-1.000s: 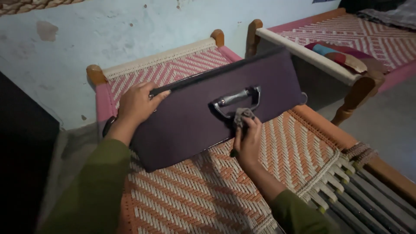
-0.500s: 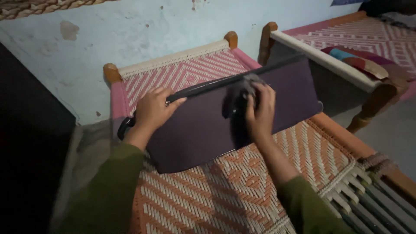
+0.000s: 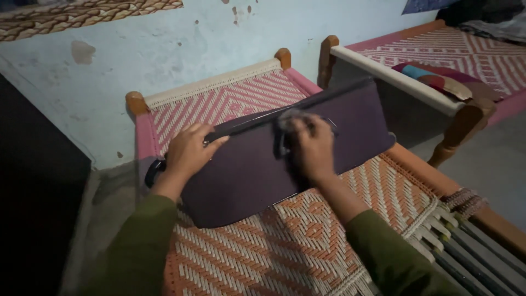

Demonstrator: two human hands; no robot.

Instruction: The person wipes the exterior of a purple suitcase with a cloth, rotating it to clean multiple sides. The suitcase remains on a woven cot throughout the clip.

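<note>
A dark purple metal trunk [image 3: 241, 170] stands on its side on a woven cot [image 3: 307, 235]. My left hand [image 3: 190, 151] rests on the trunk's upper left edge and steadies it. My right hand [image 3: 312, 145] presses a small grey cloth [image 3: 287, 118] against the trunk's face, over its metal handle, which is mostly hidden by the hand. The cloth shows blurred just above my fingers.
The cot has an orange-and-white and pink-and-white weave with wooden corner posts [image 3: 135, 102]. A second cot [image 3: 438, 60] with a striped cushion [image 3: 438, 79] stands at the right. A pale blue wall [image 3: 164, 49] is behind. Dark furniture [image 3: 33, 192] stands at the left. The concrete floor [image 3: 493, 159] lies at the right.
My right hand moved with the cloth from below the handle up over it, then slid slightly left. My left hand stayed on the trunk's edge.
</note>
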